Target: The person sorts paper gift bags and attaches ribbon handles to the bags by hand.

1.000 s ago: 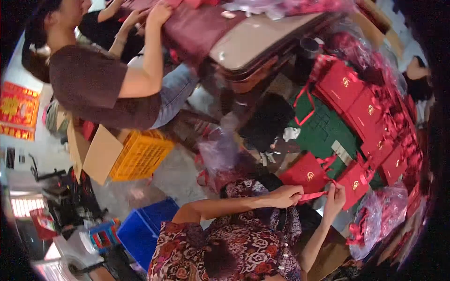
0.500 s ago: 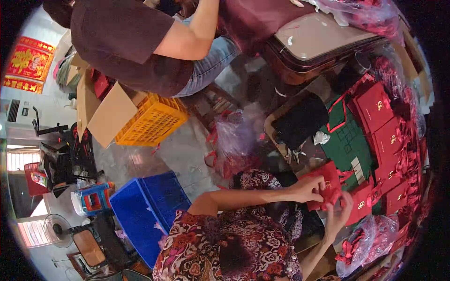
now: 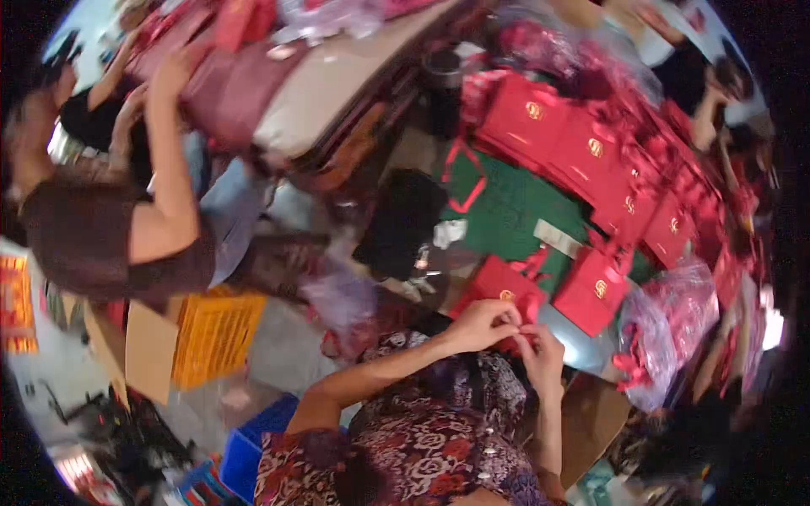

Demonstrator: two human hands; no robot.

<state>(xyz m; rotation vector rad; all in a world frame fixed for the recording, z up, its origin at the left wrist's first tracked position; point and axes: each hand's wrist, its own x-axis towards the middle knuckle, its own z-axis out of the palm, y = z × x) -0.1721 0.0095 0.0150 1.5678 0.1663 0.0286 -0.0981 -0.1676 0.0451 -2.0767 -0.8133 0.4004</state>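
A red gift bag with a gold emblem lies in front of me at the table's near edge. My left hand is closed in a pinch on the bag's red ribbon, over the near side of the bag. Beside it, my right hand pinches the same ribbon, its fingertips almost meeting those of the left. The exact shape of the ribbon between my fingers is too blurred to tell. Another red gift bag lies just to the right.
Several red bags with ribbons line the far and right side of the green board. A clear plastic bag of red ribbons sits at right. Black cloth lies left of the board. A co-worker sits far left, by a yellow crate.
My view has swung to the right, so the table and bags stand further left in the picture. My hands stay at the bag's ribbon, and their fingertips are now closer together.
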